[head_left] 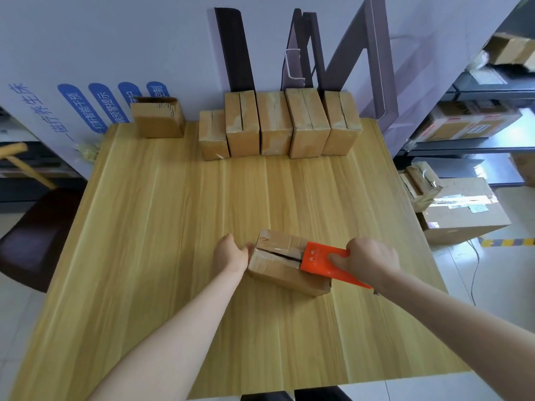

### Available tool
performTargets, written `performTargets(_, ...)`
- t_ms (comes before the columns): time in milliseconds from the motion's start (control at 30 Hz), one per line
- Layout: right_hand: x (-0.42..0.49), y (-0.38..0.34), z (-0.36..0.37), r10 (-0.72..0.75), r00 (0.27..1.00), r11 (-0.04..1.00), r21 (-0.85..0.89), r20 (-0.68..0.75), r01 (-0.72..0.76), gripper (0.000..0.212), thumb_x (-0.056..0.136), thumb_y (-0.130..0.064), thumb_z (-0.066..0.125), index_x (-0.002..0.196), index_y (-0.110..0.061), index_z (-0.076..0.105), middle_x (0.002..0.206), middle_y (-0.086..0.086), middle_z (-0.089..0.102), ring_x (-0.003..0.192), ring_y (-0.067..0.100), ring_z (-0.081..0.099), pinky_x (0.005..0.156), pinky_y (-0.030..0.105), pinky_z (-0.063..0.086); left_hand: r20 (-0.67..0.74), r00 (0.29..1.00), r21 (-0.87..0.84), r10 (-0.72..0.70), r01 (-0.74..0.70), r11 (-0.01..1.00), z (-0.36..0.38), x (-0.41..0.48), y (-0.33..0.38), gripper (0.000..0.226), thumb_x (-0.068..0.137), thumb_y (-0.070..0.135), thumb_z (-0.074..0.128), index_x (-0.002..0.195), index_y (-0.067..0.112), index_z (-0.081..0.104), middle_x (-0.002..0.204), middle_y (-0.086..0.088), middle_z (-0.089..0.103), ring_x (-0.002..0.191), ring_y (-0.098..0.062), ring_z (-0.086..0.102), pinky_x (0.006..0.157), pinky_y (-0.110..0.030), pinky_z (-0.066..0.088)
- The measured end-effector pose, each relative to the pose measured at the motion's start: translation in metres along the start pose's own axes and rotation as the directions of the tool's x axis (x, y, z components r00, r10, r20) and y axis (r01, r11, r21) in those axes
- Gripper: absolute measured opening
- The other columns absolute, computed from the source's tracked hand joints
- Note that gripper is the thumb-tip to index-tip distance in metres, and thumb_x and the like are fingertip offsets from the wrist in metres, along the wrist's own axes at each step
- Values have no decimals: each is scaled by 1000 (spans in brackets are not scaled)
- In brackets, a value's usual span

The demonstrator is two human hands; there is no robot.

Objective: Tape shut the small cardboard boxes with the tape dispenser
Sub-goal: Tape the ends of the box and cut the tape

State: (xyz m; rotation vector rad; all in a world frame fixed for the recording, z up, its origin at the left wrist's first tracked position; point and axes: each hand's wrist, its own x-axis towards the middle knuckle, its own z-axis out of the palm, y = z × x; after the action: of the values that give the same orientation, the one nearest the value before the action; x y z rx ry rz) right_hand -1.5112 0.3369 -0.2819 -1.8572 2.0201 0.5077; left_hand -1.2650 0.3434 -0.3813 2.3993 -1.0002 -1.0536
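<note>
Bench (173, 227) of pale wood grain fills the head view. A small cardboard box (278, 274) lies near its front middle, turned slightly askew, with a dark gap showing between its top flaps. The left hand (231, 253) grips the box's left end, fingers curled against it. The right hand (367, 259) is wrapped round the orange tape dispenser (318, 260), thumb on its side face. The dispenser's front end rests on the right part of the box top, over the seam. A row of five boxes (275, 125) stands along the far edge of the bench, touching one another, and a lone box (157, 120) sits apart to their left. A large carton (463, 215) stands on the floor beside the bench, on the right.
</note>
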Motion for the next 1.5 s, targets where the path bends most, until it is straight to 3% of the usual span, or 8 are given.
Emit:
performTargets(133, -1, 2, 3, 3, 1000, 1000, 12, -21, -3, 50, 85, -64, 48, 82, -17, 65, 70, -4, 60, 59, 15, 56, 55, 26, 46, -1, 990, -164, 140, -138, 977, 12, -21, 16, 44, 100, 39, 40, 129, 10, 58, 125, -5, 63, 116, -25, 57, 98, -34, 45)
performTargets(333, -4, 4, 12, 19, 999, 998, 66, -38, -17, 51, 86, -65, 46, 79, -17, 64, 70, -4, 61, 60, 16, 58, 55, 25, 45, 77, 972, -49, 222, -218, 975, 28, -26, 11, 36, 101, 42, 34, 91, 10, 48, 95, -7, 64, 86, -27, 59, 72, -35, 45)
performTargets(467, -5, 8, 18, 21, 999, 994, 109, -44, -16, 54, 87, -66, 43, 80, -17, 64, 71, -3, 63, 54, 16, 57, 58, 28, 53, 105, 950, 118, 293, -305, 945, 28, -23, 14, 43, 103, 35, 34, 137, 11, 40, 137, -8, 52, 117, -26, 52, 96, -35, 43)
performTargets(567, -7, 10, 23, 15, 998, 992, 126, -56, -7, 55, 86, -67, 43, 82, -16, 64, 73, -3, 64, 59, 18, 60, 60, 30, 54, 30, 789, 313, 614, -591, 744, 32, -24, 24, 50, 101, 18, 43, 149, 14, 29, 155, -3, 30, 145, -18, 22, 117, -33, 23)
performTargets(700, -6, 15, 28, 15, 998, 990, 141, -60, -6, 53, 86, -66, 44, 83, -17, 64, 75, -3, 62, 65, 19, 59, 56, 26, 46, 183, 634, 311, 751, -762, 568, 49, -28, 47, 39, 102, 26, 39, 139, 18, 47, 144, 2, 47, 138, -15, 34, 117, -31, 19)
performTargets(900, 1, 24, 37, -20, 996, 987, 158, -85, 34, 50, 86, -65, 44, 88, -20, 65, 77, -4, 62, 70, 19, 59, 53, 25, 38, 231, 641, 506, 732, -722, 472, 63, -22, 43, 37, 102, 41, 23, 104, 26, 58, 107, 10, 61, 107, -16, 49, 104, -31, 25)
performTargets(1300, 12, 54, 49, -178, 981, 956, 223, -76, 191, 41, 85, -63, 49, 74, -24, 55, 61, -9, 51, 65, 16, 54, 47, 23, 30, 221, 633, 527, 742, -717, 456, 65, -23, 41, 39, 99, 38, 22, 101, 24, 59, 101, 9, 61, 102, -17, 50, 98, -31, 26)
performTargets(1500, 2, 132, 54, -86, 996, 964, 250, -21, 89, 42, 86, -58, 55, 62, -24, 50, 57, -8, 56, 56, 11, 59, 45, 23, 34, 217, 623, 522, 752, -724, 450, 65, -23, 40, 45, 99, 39, 18, 103, 24, 60, 101, 9, 61, 100, -18, 51, 97, -32, 26)
